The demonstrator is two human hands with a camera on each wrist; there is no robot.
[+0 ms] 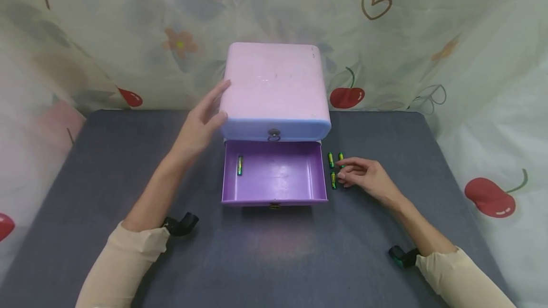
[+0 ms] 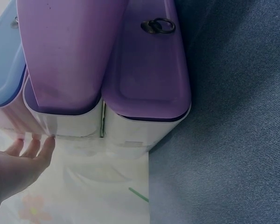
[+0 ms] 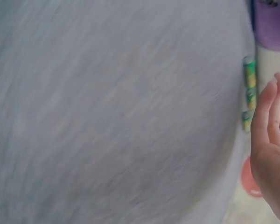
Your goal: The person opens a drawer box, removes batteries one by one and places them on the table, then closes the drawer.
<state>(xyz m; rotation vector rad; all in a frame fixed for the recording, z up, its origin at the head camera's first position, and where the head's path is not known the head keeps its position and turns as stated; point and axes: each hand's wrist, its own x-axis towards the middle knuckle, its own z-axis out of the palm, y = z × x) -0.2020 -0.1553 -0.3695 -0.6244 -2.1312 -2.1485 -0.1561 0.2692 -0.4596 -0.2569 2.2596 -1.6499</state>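
behind and left of the pulled-out purple drawer [image 1: 280,175], the left hand [image 1: 199,125] is resting its loosely outstretched fingers along the left edge of a pink-topped mini cabinet [image 1: 274,84]. inside the drawer, near its left wall, one green battery [image 1: 239,166] is lying. just right of the drawer, three more green batteries [image 1: 331,160] are lying on the dark tabletop [image 1: 274,260] — the right hand [image 1: 364,174] is bending its fingers beside them — whether it is pinching one, i cannot tell.
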